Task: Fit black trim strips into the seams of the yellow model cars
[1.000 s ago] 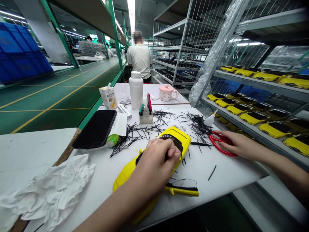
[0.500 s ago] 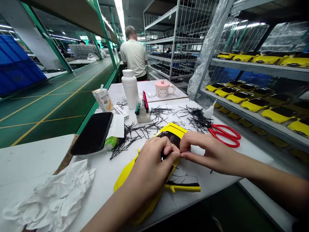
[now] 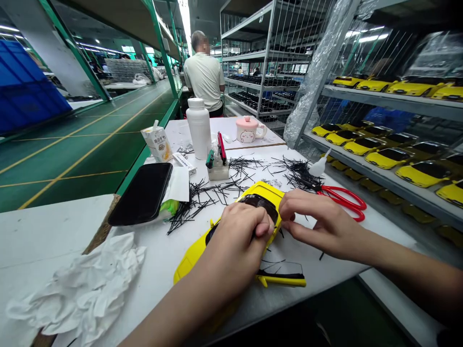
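A yellow model car (image 3: 269,191) lies slantwise on the white table, partly hidden under my hands. My left hand (image 3: 240,236) is closed over its roof and side, fingers curled; what they pinch is hidden. Beside the car's right flank, my right hand (image 3: 318,221) is closed, thumb and forefinger together at the body's edge. Anything between those fingertips is too small to make out. An open yellow car door (image 3: 284,280) sticks out from the near side. Thin black strips (image 3: 213,197) are scattered behind the car, with another pile (image 3: 298,169) farther right.
Red-handled scissors (image 3: 343,198) and a white nozzle bottle (image 3: 319,166) lie at right. Leftward are a black phone (image 3: 142,193) and crumpled white cloth (image 3: 94,284). Behind stand a white bottle (image 3: 198,130), a tool holder (image 3: 218,172) and a pink-lidded mug (image 3: 248,131). Racks (image 3: 383,103) hold yellow cars.
My right hand has drawn slightly away from my left, opening a gap between their fingertips. My left hand stays over the car. The whole view has shifted a little.
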### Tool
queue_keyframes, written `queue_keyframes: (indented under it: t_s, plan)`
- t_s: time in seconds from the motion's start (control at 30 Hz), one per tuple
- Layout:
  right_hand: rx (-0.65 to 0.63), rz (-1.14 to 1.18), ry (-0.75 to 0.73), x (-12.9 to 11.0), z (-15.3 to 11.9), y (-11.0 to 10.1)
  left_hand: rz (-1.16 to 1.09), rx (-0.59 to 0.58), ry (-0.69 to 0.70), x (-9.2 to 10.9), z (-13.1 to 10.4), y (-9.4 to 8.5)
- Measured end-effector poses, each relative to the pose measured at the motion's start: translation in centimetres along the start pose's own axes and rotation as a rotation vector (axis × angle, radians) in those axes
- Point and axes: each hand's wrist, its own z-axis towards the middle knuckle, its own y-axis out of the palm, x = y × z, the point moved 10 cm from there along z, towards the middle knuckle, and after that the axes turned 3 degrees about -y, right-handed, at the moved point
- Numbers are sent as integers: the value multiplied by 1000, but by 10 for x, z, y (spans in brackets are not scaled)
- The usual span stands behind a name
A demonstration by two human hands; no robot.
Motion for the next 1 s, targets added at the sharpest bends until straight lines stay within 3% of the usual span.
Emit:
queue_keyframes:
  t_s: [0.37, 0.8, 0.9, 1.0]
  plan:
    - [25, 65, 149, 13, -7, 2, 22, 2, 23, -2, 0, 2]
    - [-37, 198, 175, 10, -16, 3, 20, 24, 87, 2, 1, 3]
    - [9, 105, 179, 21, -20, -11, -12, 45, 90, 4, 1, 0]
    - [77, -223, 284, 61, -37, -44, -25, 72, 69, 2, 2, -3]
